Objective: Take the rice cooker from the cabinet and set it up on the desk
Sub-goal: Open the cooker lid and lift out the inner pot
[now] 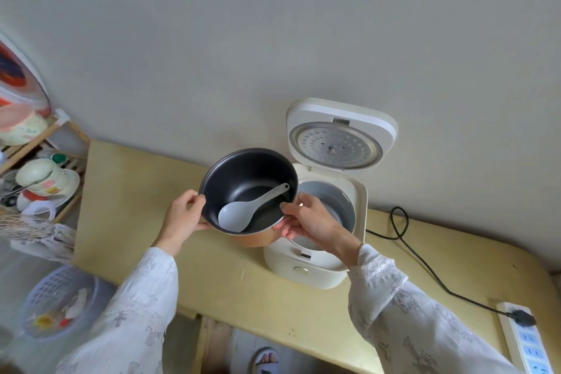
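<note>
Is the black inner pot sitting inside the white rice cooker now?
No, both hands hold the black inner pot above the desk, left of the open white rice cooker.

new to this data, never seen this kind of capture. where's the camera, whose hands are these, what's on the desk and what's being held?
There is no robot here. One wide-angle camera sits on a person's head and looks down, so the walls bend. The left hand and right hand each grip the rim of a dark inner pot, held up beside the rice cooker. A pale rice spoon lies inside the pot. The cooker stands on the yellow desk with its lid swung open and its well bare. A black cord runs from behind it to a plug in a power strip at the desk's right end.
</note>
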The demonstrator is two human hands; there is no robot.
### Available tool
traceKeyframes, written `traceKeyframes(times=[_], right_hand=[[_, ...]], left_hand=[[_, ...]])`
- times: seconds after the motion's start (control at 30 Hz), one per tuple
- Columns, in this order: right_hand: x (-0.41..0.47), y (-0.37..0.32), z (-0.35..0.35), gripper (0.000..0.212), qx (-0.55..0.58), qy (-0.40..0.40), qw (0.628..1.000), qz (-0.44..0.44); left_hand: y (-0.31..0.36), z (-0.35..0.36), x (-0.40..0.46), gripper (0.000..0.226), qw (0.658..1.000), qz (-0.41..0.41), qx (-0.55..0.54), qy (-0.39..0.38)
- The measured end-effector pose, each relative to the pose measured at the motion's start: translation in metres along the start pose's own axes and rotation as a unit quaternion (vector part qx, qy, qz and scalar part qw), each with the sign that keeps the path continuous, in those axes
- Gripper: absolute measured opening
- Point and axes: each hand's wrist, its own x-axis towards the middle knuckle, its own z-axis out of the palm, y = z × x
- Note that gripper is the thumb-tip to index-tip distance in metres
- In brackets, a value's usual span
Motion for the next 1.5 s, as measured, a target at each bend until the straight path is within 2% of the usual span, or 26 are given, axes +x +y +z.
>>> traceKeyframes(times=[0.1,0.2,0.3,0.47,0.53,0.6,0.83,1.0,1.07,1.13,1.2,1.3,1.37,1.4,1.5], right_hand=[[0.017,0.001,0.01,0.022,-0.136,0.021,0.989,-0.049],[0.037,0.019,0.012,0.035,-0.323,0.078,0.941,-0.065],[0.048,0.042,0.007,0.054,-0.449,0.053,0.891,-0.04],[0.063,0.071,0.01,0.071,-0.557,-0.005,0.829,-0.039],[0.064,0.081,0.013,0.087,-0.572,-0.007,0.818,-0.057],[0.067,0.091,0.013,0.091,-0.568,0.001,0.82,-0.067],[0.069,0.1,0.01,0.08,-0.568,0.007,0.818,-0.092],[0.07,0.1,0.01,0.077,-0.562,0.004,0.822,-0.088],[0.069,0.099,0.01,0.079,-0.553,0.003,0.829,-0.087],[0.069,0.098,0.007,0.081,-0.534,0.009,0.84,-0.091],[0.067,0.098,0.001,0.081,-0.525,0.025,0.844,-0.105],[0.058,0.095,-0.019,0.061,-0.48,0.108,0.864,-0.11],[0.047,0.087,-0.036,0.037,-0.395,0.225,0.883,-0.12],[0.042,0.081,-0.045,0.033,-0.35,0.287,0.883,-0.124],[0.023,0.054,-0.074,0.028,-0.246,0.447,0.85,-0.131]], left_hand=[[-0.015,-0.01,0.011,0.016,0.997,-0.04,-0.037,0.046],[-0.035,-0.019,0.027,0.013,0.988,-0.094,-0.091,0.087],[-0.056,-0.016,0.042,0.01,0.977,-0.146,-0.105,0.118],[-0.092,-0.001,0.058,0.009,0.954,-0.247,-0.1,0.139],[-0.103,0.005,0.063,0.013,0.946,-0.271,-0.125,0.126],[-0.106,0.012,0.068,0.012,0.939,-0.282,-0.161,0.116],[-0.093,0.034,0.085,0.007,0.938,-0.274,-0.195,0.08],[-0.085,0.036,0.105,0.014,0.932,-0.287,-0.218,0.028],[-0.082,0.035,0.109,0.028,0.922,-0.306,-0.236,-0.002],[-0.081,0.034,0.108,0.037,0.927,-0.313,-0.207,-0.009],[-0.08,0.033,0.106,0.04,0.946,-0.295,-0.128,0.035],[-0.065,0.033,0.095,0.03,0.979,-0.173,0.022,0.104],[-0.044,0.042,0.081,0.03,0.988,-0.065,0.08,0.116],[-0.031,0.048,0.074,0.029,0.99,-0.013,0.09,0.111],[0.005,0.072,0.051,0.026,0.988,0.124,0.074,0.055]])
